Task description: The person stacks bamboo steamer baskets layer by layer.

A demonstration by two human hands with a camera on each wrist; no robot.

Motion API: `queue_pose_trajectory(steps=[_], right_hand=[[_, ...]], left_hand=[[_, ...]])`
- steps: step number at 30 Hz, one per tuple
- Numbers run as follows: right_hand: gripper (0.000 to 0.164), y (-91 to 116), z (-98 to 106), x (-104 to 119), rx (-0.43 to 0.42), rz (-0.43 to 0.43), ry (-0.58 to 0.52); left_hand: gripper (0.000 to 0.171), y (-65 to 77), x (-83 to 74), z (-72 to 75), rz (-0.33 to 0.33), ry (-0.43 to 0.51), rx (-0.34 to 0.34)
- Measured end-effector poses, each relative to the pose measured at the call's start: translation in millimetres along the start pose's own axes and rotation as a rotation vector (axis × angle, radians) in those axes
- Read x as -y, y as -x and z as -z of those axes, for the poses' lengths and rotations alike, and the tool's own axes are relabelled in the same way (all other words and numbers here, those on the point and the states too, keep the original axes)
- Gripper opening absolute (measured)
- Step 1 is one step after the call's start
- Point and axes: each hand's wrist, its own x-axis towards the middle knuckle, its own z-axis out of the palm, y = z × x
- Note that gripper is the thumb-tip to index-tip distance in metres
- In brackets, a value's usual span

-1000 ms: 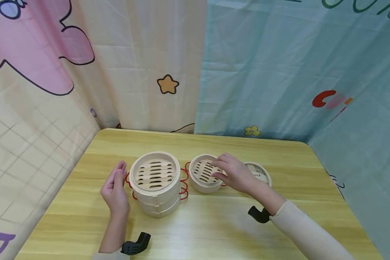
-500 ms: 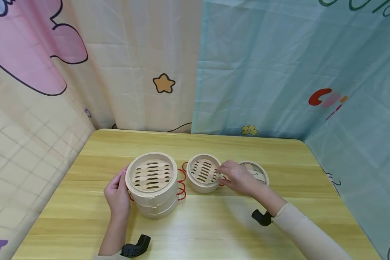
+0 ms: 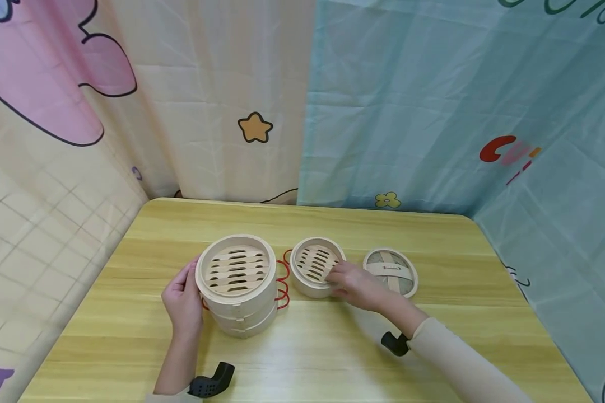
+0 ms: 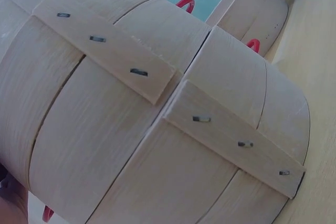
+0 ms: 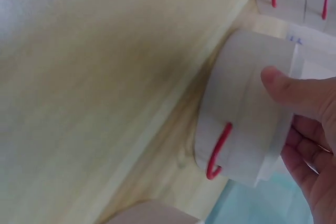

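Observation:
A tall stack of bamboo steamer baskets (image 3: 242,313) with a slatted top tier stands left of centre on the table. My left hand (image 3: 184,299) rests along its left side, fingers fairly straight against the wall. Close up in the left wrist view, the stack's stapled wooden wall (image 4: 115,145) hides most of that hand. A smaller bamboo steamer basket (image 3: 305,286) sits to the right. My right hand (image 3: 358,285) grips its right rim. In the right wrist view, the thumb (image 5: 275,80) lies on the outer wall and the other fingers reach over the rim.
A small round steamer lid (image 3: 395,271) with a pale band lies to the right, behind the right forearm. Red cord loops (image 3: 283,285) stick out between the stack and the small basket. Printed curtains (image 3: 383,112) hang behind the wooden table (image 3: 307,358).
The left hand has moved right to touch the stack. The right hand has come down from above the small basket onto its right rim, uncovering the lid more.

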Motion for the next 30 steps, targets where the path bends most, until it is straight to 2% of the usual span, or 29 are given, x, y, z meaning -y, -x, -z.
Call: queue_pose_trajectory(steps=[5,15,25,30], right_hand=[[0.021,-2.4,-5.2,0.5,0.012,-0.009,0.04],[0.02,-3.6,-5.1,2.1,0.016,-0.044,0.041],[0.02,-3.2,-6.4,1.3,-0.041,-0.001,0.066],[0.021,-7.4,1.5,-0.2,-0.071,0.021,0.086]], left_hand=[[0.023,-0.7,-0.1,-0.4,0.0,-0.012,0.003],[0.025,-0.2,0.5,-1.5,-0.007,0.002,0.016],[0.026,0.8,0.4,-0.1,-0.004,-0.04,0.016],[0.023,0.7,0.7,0.9,-0.012,-0.048,0.013]])
